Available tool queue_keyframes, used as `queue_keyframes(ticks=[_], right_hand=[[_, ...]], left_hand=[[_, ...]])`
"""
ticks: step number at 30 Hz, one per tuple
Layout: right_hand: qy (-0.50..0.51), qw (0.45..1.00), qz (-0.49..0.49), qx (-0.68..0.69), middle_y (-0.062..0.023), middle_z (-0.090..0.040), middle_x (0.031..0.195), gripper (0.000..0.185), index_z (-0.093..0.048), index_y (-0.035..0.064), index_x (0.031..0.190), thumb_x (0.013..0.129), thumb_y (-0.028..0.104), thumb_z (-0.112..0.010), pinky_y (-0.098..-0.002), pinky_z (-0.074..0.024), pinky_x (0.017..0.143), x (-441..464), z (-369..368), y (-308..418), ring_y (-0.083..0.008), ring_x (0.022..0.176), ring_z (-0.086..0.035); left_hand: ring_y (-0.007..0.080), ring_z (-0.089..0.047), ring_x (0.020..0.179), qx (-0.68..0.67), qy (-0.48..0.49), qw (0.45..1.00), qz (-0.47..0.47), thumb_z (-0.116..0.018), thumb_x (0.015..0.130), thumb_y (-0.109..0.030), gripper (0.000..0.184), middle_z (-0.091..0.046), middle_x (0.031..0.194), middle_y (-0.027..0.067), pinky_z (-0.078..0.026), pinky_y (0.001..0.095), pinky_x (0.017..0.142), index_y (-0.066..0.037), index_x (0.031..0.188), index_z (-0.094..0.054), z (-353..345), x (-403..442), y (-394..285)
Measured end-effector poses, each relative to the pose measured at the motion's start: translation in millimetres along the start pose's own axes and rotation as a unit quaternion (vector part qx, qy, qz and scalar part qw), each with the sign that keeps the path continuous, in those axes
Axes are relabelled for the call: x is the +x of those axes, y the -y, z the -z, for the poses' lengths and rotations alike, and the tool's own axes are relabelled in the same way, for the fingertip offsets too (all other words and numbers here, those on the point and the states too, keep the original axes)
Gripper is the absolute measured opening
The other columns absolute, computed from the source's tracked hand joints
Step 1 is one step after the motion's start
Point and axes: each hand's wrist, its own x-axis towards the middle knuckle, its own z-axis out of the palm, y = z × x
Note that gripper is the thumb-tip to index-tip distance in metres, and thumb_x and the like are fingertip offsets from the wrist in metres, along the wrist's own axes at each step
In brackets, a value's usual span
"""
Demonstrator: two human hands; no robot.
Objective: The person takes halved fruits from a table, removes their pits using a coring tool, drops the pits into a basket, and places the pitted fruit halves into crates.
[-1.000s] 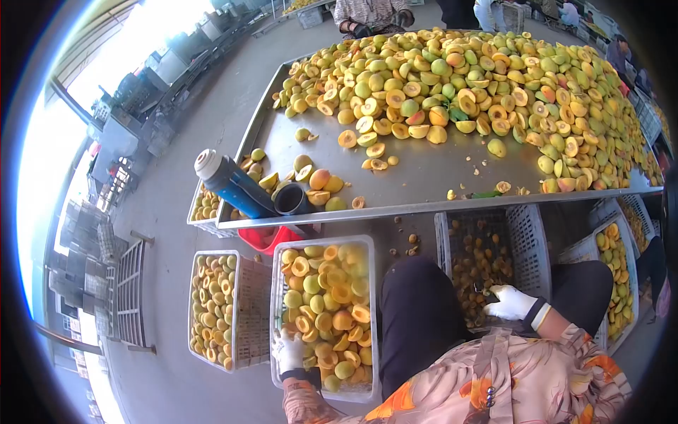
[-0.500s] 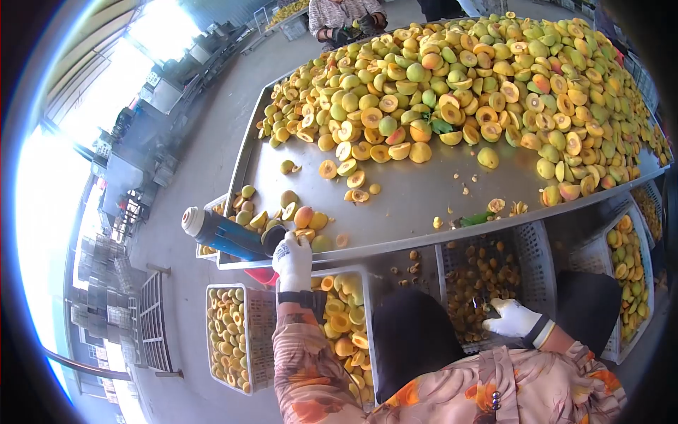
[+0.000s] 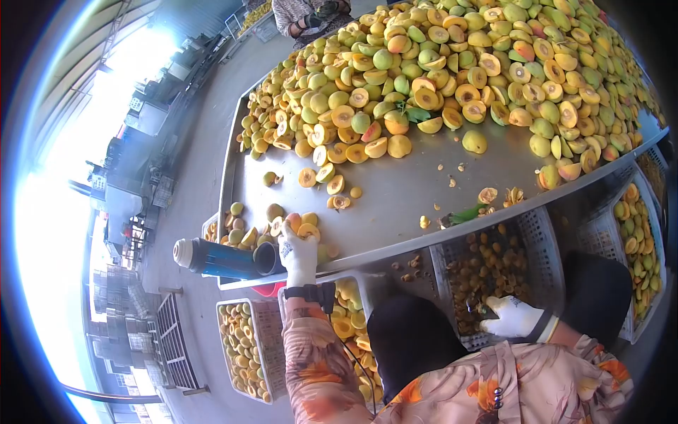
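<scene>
My left hand [image 3: 299,256], in a white glove, reaches over the near left edge of the metal table [image 3: 395,205]. Its fingertips are at a small group of yellow peaches [image 3: 308,231], some whole and some halved; whether they have closed on one is hidden. A blue cylinder with a dark open end [image 3: 229,259] lies beside this hand, at the table corner. Low over a crate of brown peach pits [image 3: 487,265], my gloved right hand [image 3: 514,316] is closed round a small dark, shiny object that I cannot make out.
A large heap of halved peaches [image 3: 424,78] covers the table's far side. Crates of peach halves stand below, at left [image 3: 244,346], by my left knee [image 3: 349,311] and at right [image 3: 633,233]. A person [image 3: 311,18] with dark gloves works across the table.
My view has shifted, so the table sits further left and higher. My left hand has moved from beside the blue cylinder's dark end forward to the peaches. My right hand stays over the pit crate.
</scene>
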Motion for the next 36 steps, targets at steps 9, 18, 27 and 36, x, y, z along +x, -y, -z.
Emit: queue_keyframes(ticks=[9, 18, 27, 36], right_hand=[[-0.104, 0.994, 0.037, 0.024, -0.031, -0.068, 0.093, 0.041, -0.06, -0.0046, 0.105, 0.087, 0.031, -0.069, -0.0529, -0.0525, 0.081, -7, 12, 11, -0.0495, 0.092, -0.067], [-0.217, 0.948, 0.224, 0.068, -0.025, -0.067, 0.079, 0.034, -0.053, -0.0003, 0.11, 0.088, 0.017, -0.072, -0.0499, -0.052, 0.068, -19, 40, 117, -0.0469, 0.081, -0.068], [-0.32, 0.892, 0.313, 0.068, -0.0197, -0.069, 0.083, 0.017, -0.056, 0.0026, 0.106, 0.101, 0.019, -0.054, -0.0483, -0.0521, 0.064, -46, 18, 139, -0.0426, 0.075, -0.068], [-0.315, 0.912, 0.262, 0.008, -0.0215, -0.068, 0.079, 0.017, -0.056, 0.0015, 0.106, 0.098, 0.017, -0.058, -0.0457, -0.0542, 0.062, -78, 11, 140, -0.0405, 0.072, -0.069]], left_hand=[[0.0314, -0.064, 0.109, -0.303, 0.14, 0.934, 0.125, -0.062, 0.082, -0.018, 0.064, -0.063, 0.116, 0.0205, -0.052, 0.0393, 0.094, 0.001, 0.142, -0.049, -12, 9, -19], [0.0244, -0.065, 0.107, -0.659, 0.208, 0.723, 0.024, -0.062, 0.095, -0.017, 0.045, -0.066, 0.124, 0.0152, -0.056, 0.0371, 0.089, 0.002, 0.135, -0.057, 110, -106, -163], [0.0226, -0.065, 0.104, -0.771, 0.184, 0.604, 0.082, -0.047, 0.11, -0.038, 0.052, -0.065, 0.121, 0.0166, -0.055, 0.035, 0.091, 0.006, 0.138, -0.055, 168, -191, -231], [0.0163, -0.063, 0.096, -0.637, 0.01, 0.769, -0.052, -0.048, 0.11, -0.037, 0.049, -0.066, 0.104, 0.0093, -0.052, 0.0294, 0.086, 0.007, 0.117, -0.068, 200, -211, -248]])
